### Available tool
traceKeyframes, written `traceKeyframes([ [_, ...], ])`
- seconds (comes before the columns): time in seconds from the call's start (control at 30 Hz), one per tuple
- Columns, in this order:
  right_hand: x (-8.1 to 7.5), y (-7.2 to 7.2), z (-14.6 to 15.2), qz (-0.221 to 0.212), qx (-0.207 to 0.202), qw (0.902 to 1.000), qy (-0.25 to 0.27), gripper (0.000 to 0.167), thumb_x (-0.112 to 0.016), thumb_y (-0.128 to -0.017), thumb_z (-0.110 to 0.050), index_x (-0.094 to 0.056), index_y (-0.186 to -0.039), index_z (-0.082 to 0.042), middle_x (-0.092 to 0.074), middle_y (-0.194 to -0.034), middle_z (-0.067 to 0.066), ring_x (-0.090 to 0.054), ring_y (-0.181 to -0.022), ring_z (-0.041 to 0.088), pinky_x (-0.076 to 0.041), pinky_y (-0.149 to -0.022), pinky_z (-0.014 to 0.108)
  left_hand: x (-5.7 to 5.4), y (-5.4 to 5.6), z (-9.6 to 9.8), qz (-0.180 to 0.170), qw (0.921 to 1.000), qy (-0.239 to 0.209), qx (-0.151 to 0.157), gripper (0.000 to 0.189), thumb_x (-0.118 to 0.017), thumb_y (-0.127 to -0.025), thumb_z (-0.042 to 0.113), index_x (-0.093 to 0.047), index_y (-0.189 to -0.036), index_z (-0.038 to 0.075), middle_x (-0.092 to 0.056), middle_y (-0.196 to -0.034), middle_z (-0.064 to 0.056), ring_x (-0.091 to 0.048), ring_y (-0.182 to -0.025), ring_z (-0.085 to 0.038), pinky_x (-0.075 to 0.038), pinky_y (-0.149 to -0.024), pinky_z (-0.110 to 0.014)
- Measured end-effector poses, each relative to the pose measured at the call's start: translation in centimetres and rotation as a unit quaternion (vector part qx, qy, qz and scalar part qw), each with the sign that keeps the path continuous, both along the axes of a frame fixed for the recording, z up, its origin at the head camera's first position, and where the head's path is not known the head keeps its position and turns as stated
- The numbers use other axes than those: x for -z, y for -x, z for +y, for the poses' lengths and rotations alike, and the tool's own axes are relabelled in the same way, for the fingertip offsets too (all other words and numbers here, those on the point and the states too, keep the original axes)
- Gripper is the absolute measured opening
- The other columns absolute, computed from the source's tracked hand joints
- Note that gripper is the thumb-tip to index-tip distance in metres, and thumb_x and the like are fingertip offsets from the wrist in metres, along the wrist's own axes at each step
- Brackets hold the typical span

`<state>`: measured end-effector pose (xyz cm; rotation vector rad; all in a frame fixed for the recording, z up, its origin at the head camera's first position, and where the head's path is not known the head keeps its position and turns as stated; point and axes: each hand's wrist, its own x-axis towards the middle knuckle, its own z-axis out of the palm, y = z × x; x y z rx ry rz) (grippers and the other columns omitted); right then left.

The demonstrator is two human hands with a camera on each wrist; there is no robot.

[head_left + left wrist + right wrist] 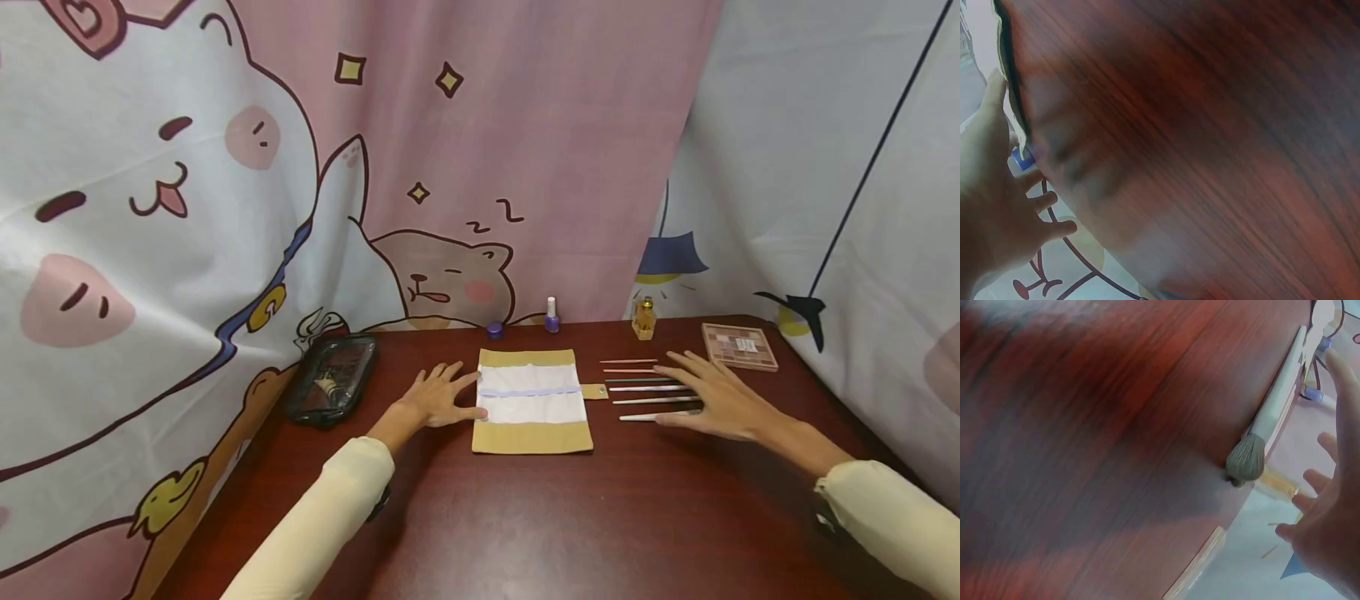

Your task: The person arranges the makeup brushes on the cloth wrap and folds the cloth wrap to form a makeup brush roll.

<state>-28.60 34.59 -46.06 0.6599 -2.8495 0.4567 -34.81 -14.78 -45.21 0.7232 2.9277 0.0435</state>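
A fabric brush roll (532, 437), yellow at two ends with a white middle, lies unfolded on the table, its snap strap (595, 392) pointing right. My left hand (435, 398) is at its left edge, fingers spread and thumb tip on the border. In the left wrist view that hand (991, 181) shows straight fingers beside the roll's edge (1007, 69). Several slim makeup brushes (637, 402) lie side by side right of the strap. Over their right ends my right hand (716, 398) is spread, hiding the bristles. The right wrist view shows a thick brush (1272, 415) with grey bristles.
At the left lies a black glossy case (333, 379). Along the back stand a small purple jar (494, 330), a purple nail polish bottle (552, 322) and an amber perfume bottle (643, 321). An eyeshadow palette (761, 357) lies back right, before a printed curtain (570, 167).
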Motion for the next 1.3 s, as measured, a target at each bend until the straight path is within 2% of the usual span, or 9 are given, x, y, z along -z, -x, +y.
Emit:
traceKeyframes([
  [0.2, -0.1, -0.3, 1.1, 0.018, -0.018, 0.9997, 0.004, 0.083, -0.086, -0.078, -0.056, -0.062, -0.143, -0.01, -0.049, -0.15, 0.025, -0.042, -0.136, 0.052, -0.033, -0.103, 0.076, 0.2, 0.1, 0.0, -0.021, 0.9998, 0.001, -0.002, 0.087, -0.051, -0.092, 0.079, -0.033, -0.164, 0.035, -0.028, -0.169, -0.013, -0.026, -0.154, -0.039, -0.023, -0.119, -0.068],
  [0.43, 0.0, -0.5, 1.8, 0.052, -0.029, 0.9979, 0.025, 0.069, -0.092, -0.075, -0.05, -0.073, -0.127, -0.01, -0.062, -0.13, 0.014, -0.056, -0.12, 0.039, -0.046, -0.093, 0.064, 0.5, 0.3, -0.1, -0.038, 0.9991, -0.002, -0.018, 0.087, -0.054, -0.09, 0.08, -0.032, -0.163, 0.038, -0.026, -0.17, -0.011, -0.025, -0.154, -0.038, -0.026, -0.118, -0.066],
  [0.67, -0.2, -0.7, 2.4, 0.035, -0.017, 0.9991, 0.018, 0.06, -0.091, -0.076, -0.051, -0.077, -0.121, -0.014, -0.066, -0.117, 0.006, -0.062, -0.109, 0.032, -0.05, -0.086, 0.059, 0.5, 0.8, -0.3, -0.041, 0.9988, 0.01, -0.023, 0.086, -0.051, -0.089, 0.082, -0.032, -0.163, 0.042, -0.024, -0.171, -0.007, -0.025, -0.154, -0.036, -0.035, -0.114, -0.064],
  [0.77, -0.1, -0.8, 2.9, 0.033, -0.022, 0.9991, 0.012, 0.056, -0.089, -0.078, -0.051, -0.078, -0.12, -0.017, -0.068, -0.112, 0.0, -0.064, -0.103, 0.025, -0.053, -0.083, 0.052, 0.3, 0.9, -0.3, -0.051, 0.9983, 0.016, -0.025, 0.084, -0.049, -0.09, 0.082, -0.031, -0.163, 0.043, -0.023, -0.171, -0.005, -0.025, -0.154, -0.035, -0.035, -0.114, -0.063],
  [0.97, -0.1, -0.8, 4.0, 0.053, -0.042, 0.9977, 0.003, 0.043, -0.09, -0.078, -0.046, -0.081, -0.112, -0.02, -0.068, -0.102, -0.012, -0.065, -0.091, 0.01, -0.054, -0.074, 0.035, 0.1, 0.9, 0.1, -0.046, 0.9986, 0.023, -0.014, 0.088, -0.054, -0.087, 0.083, -0.032, -0.162, 0.043, -0.023, -0.171, -0.006, -0.027, -0.152, -0.034, -0.039, -0.111, -0.062],
  [1.3, 0.6, -0.4, 4.2, 0.055, -0.081, 0.9951, 0.01, 0.033, -0.093, -0.077, -0.036, -0.082, -0.105, -0.022, -0.07, -0.1, -0.015, -0.064, -0.089, 0.003, -0.053, -0.072, 0.027, 0.0, 1.3, 0.0, -0.03, 0.9987, 0.036, -0.019, 0.09, -0.061, -0.082, 0.084, -0.037, -0.16, 0.045, -0.029, -0.169, -0.005, -0.032, -0.15, -0.035, -0.043, -0.109, -0.058],
])
